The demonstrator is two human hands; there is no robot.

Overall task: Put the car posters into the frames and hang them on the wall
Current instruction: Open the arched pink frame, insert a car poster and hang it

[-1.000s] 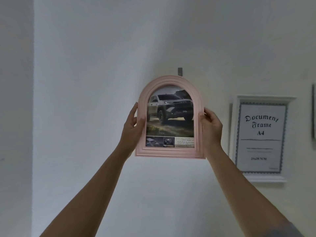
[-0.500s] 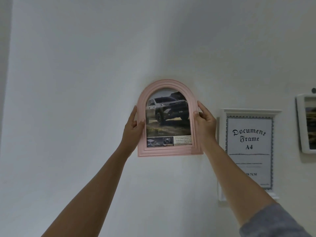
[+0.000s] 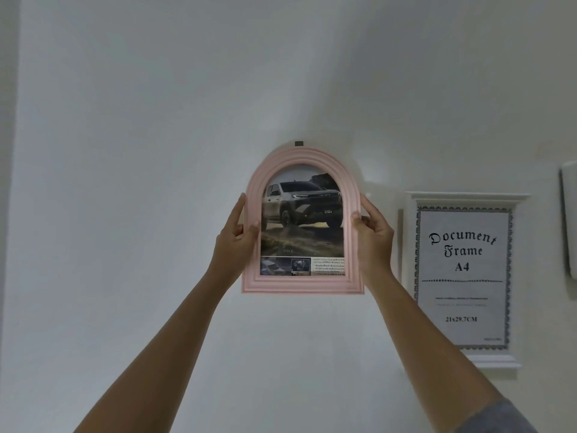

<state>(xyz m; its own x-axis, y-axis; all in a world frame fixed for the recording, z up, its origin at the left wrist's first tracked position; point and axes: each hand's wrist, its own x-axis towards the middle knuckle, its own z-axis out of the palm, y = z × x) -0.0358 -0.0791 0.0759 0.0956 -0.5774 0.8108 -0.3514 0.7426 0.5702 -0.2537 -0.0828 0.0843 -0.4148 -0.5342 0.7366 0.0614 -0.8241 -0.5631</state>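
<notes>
A white wall (image 3: 125, 151) fills the view. A white frame (image 3: 468, 198) hangs at right. Just left of it, a pink arched frame (image 3: 303, 284) is held upright against the wall, with a car poster (image 3: 303, 220) inside. The left hand (image 3: 232, 245) and right hand (image 3: 373, 242) grip its sides, thumbs in front. A small hook (image 3: 299, 143) shows just above the arch.

Hook (image 3: 299, 143) half behind pink frame (image 3: 299, 284), rightmost frame (image 3: 569, 214) cut off

Both arms raised and stretched forward, forearms bare, left hand (image 3: 235, 242) gripping pink frame (image 3: 299, 284) at its left edge, thumb over the front, right hand (image 3: 374, 237) gripping the right edge likewise
</notes>
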